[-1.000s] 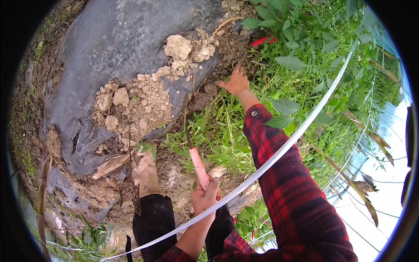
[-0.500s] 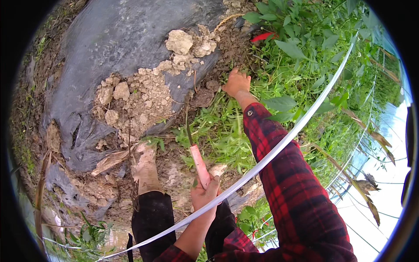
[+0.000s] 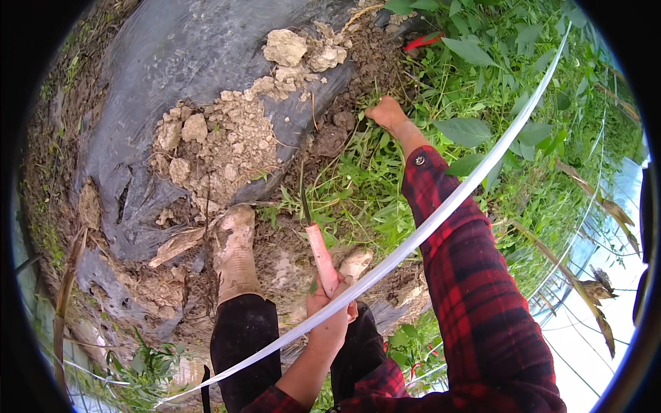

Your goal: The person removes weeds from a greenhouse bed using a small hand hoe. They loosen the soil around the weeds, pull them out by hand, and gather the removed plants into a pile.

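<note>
Right grip has curled into weeds, closure hidden; left grip clasps pink-handled tool

Soil clods on plastic sheet, left of plants.

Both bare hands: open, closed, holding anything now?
Left hand: closed, holding a pink-handled tool with a thin dark blade.
Right hand: closed among leafy green plants; hold unclear.
</note>
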